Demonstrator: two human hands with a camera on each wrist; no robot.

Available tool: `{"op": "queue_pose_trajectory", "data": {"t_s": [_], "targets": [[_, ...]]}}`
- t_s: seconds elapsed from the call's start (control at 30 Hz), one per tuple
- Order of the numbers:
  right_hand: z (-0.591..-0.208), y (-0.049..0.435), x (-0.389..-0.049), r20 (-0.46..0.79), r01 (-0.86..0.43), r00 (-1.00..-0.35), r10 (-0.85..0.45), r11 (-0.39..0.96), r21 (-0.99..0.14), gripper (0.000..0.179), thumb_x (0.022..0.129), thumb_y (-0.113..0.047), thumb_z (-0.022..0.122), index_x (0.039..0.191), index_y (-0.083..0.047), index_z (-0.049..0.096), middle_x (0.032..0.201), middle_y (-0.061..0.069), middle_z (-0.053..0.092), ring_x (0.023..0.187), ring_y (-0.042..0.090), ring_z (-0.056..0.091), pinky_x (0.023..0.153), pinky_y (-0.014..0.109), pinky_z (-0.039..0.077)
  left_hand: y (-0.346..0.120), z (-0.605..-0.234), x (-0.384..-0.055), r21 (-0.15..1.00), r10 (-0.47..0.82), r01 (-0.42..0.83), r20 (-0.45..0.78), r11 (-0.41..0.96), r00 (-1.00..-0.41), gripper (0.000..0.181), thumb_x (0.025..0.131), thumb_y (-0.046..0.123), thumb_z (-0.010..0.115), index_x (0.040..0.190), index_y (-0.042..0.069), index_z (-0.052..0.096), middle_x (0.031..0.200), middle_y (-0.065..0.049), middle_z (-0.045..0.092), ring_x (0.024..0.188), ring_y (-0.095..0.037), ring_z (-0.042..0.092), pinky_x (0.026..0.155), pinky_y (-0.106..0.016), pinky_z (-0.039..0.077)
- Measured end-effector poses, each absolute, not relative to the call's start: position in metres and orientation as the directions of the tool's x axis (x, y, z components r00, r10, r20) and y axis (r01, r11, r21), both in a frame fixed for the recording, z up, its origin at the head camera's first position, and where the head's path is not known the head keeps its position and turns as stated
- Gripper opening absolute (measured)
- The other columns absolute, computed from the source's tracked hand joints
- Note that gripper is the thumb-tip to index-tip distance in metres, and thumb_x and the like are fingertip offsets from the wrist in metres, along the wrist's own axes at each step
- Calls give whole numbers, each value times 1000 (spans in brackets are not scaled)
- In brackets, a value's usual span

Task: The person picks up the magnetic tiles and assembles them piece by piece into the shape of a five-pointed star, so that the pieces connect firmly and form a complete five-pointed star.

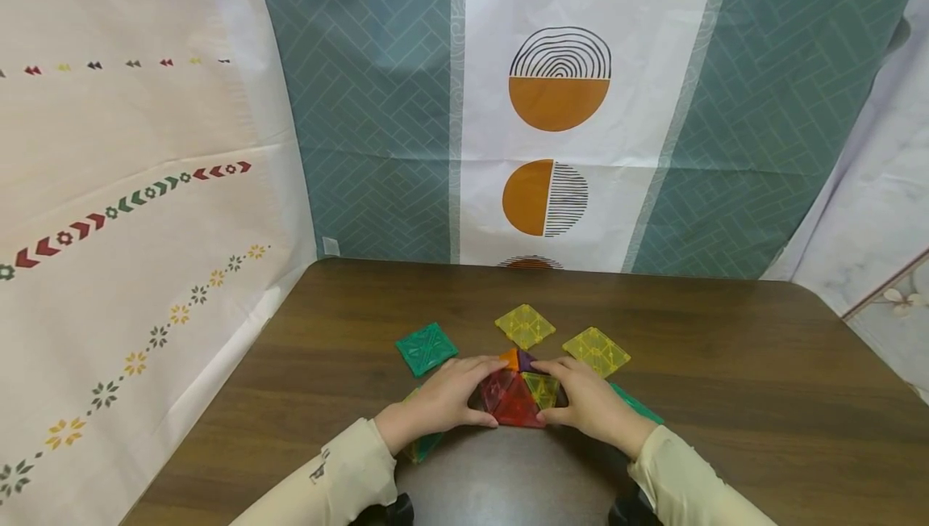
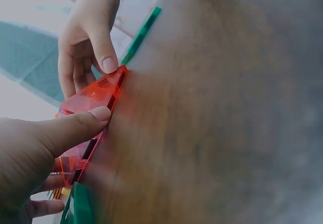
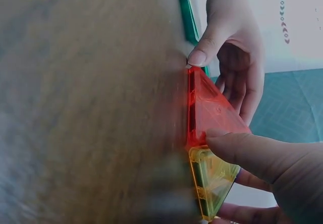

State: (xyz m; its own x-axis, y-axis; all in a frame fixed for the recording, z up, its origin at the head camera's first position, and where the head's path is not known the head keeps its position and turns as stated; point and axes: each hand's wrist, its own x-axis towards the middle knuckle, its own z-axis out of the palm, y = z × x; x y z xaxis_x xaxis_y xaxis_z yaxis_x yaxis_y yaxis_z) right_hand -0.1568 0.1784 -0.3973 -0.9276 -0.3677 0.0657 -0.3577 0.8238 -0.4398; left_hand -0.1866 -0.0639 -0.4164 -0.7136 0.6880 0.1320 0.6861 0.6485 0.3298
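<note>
Translucent triangular magnetic tiles stand joined on the table in a low, sloping shape between both hands. A large red tile (image 1: 517,403) faces the front, with a pinkish-red tile (image 1: 497,387) to its left and a yellow triangle (image 1: 541,389) to its right. Orange (image 1: 510,359) and purple (image 1: 525,361) tiles show at the back. My left hand (image 1: 452,397) grips the left side, its thumb along the front lower edge and its fingers behind. From the right, my right hand (image 1: 586,398) holds the shape likewise, thumb at the red and yellow tiles' seam. The far side is mostly hidden.
Two yellow diamond-like tiles (image 1: 526,326) (image 1: 597,351) lie flat behind the shape. A green square tile (image 1: 427,348) lies back left. Another green tile (image 1: 637,403) is partly covered by the right arm. Green and yellow pieces (image 1: 424,447) show under the left wrist.
</note>
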Motion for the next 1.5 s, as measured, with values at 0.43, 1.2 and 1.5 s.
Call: {"op": "queue_pose_trajectory", "data": {"t_s": [0.43, 1.2, 1.5], "targets": [[-396, 178, -169, 46, -337, -936, -350, 846, -413, 69, 74, -32, 83, 134, -11, 56, 124, 15, 61, 115, 35, 57, 96, 53, 49, -61, -415, -199, 356, 678, 663, 101, 659, -728, 81, 79, 45, 76, 146, 16, 41, 143, -4, 51, 130, -21, 50, 108, -46, 41], [-390, 180, -182, 32, -350, -929, -370, 844, -407, 68, 75, -33, 82, 133, -9, 56, 128, 18, 60, 118, 39, 56, 98, 55, 46, -58, -413, -209, 384, 644, 621, 85, 683, -761, 80, 79, 44, 76, 147, 18, 40, 144, -6, 50, 133, -25, 46, 110, -48, 38], [-373, 177, -187, 40, -383, -916, -399, 841, -382, 66, 78, -33, 79, 132, -3, 56, 128, 20, 59, 115, 39, 56, 99, 55, 46, -67, -402, -208, 431, 622, 596, 97, 678, -777, 76, 81, 43, 75, 146, 22, 42, 144, -10, 46, 134, -32, 43, 109, -54, 37]]}}
